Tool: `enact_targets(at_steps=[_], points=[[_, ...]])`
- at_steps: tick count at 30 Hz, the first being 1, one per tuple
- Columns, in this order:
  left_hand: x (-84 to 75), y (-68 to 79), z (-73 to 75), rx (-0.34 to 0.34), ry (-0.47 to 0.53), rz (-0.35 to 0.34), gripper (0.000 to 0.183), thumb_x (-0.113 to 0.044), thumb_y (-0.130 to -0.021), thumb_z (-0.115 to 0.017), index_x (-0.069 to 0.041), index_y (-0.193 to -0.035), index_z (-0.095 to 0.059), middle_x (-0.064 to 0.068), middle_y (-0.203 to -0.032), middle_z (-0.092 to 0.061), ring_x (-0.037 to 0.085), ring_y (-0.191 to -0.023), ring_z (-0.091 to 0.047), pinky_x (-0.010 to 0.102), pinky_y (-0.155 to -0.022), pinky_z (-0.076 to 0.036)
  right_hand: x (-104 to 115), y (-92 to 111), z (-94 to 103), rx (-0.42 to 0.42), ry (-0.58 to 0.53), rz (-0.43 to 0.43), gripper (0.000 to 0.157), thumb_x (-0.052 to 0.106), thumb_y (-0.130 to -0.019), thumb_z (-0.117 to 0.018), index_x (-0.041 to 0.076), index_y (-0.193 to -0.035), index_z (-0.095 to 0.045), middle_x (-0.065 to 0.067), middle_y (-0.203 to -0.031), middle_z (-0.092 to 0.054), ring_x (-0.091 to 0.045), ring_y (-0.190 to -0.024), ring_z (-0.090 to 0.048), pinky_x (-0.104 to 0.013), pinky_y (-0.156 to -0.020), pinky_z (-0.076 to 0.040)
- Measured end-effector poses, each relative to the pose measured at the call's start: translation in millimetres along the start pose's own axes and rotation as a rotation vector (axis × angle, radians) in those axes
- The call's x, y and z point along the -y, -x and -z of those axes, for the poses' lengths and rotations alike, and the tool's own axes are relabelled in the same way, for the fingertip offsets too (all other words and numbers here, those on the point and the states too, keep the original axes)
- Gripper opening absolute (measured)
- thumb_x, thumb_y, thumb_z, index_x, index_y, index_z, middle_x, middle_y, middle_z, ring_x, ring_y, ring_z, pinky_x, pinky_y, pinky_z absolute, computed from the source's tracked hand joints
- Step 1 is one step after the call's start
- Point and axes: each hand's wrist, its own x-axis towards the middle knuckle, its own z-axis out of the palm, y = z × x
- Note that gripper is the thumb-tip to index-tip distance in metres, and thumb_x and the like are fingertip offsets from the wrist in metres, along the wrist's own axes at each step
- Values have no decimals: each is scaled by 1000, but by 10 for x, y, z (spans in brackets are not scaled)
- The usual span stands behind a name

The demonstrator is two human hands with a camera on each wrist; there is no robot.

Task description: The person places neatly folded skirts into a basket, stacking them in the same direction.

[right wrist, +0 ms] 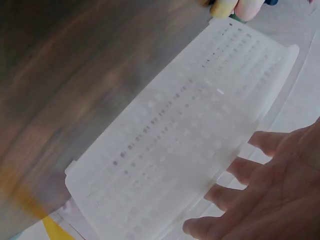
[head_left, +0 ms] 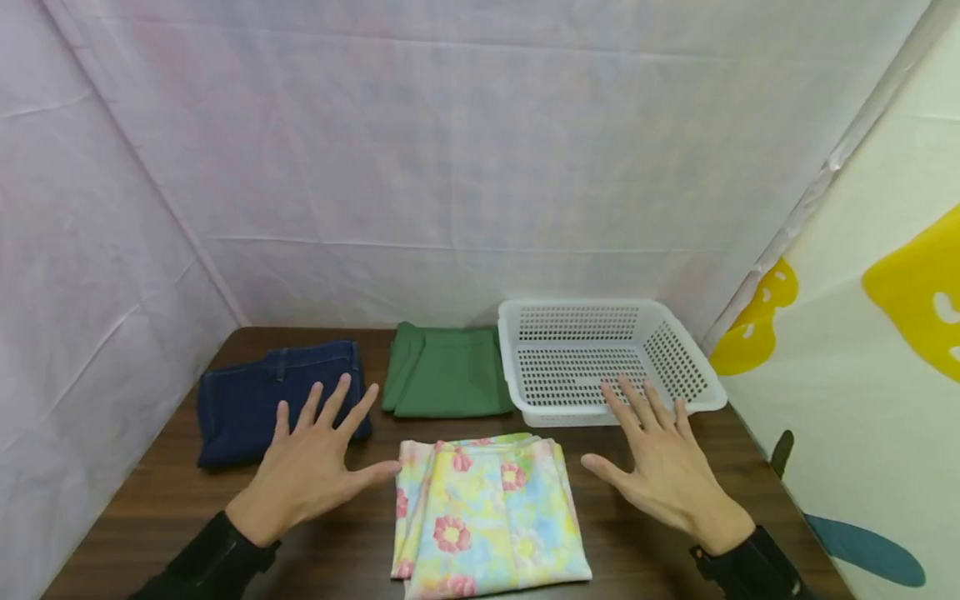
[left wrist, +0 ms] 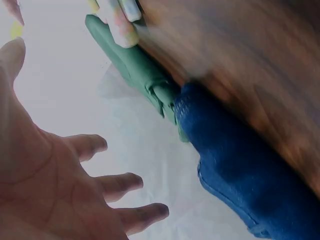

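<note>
Both hands hover with fingers spread and hold nothing. In the head view my left hand is nearest the folded dark blue denim garment, its thumb by the left edge of a folded floral cloth. My right hand is in front of a white perforated plastic basket, its fingertips overlapping the basket's near side in that view. The floral cloth, yellow, blue and pink, lies flat between the hands. The left wrist view shows the left palm apart from the denim; the right wrist view shows the right palm beside the basket.
A folded green cloth lies at the back between the denim and the basket. All of it rests on a dark brown wooden table. White sheeting hangs behind, with a yellow-patterned sheet at the right.
</note>
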Motion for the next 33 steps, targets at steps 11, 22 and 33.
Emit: enact_targets(at_steps=[11,22,33], points=[[-174,158,-116,64,47,-14,113,-101,-98,-54,-31,-185,-35,24,-190,-34,67,-169,-37,97,-131,-17,102,185,-103,-74,-68,115,99,65,-107,-77,25,-186,-33,-19,-193,-31,-59,-175,-30,-88,-138,-20],[-402,241,-201,74,42,25,111,-97,-98,-61,-16,-173,-58,25,-167,-63,54,-147,-64,83,-115,-53,244,227,-198,-269,-50,318,65,53,-99,-90,18,-151,-73,-12,-162,-62,-36,-142,-64,-64,-113,-60],[-540,245,-348,63,34,100,102,-91,-92,-77,3,-131,-84,21,-122,-75,38,-100,-74,62,-82,-67,474,259,-261,-24,-159,120,45,55,-107,-84,19,-132,-81,2,-124,-73,-6,-96,-61,-26,-74,-55]])
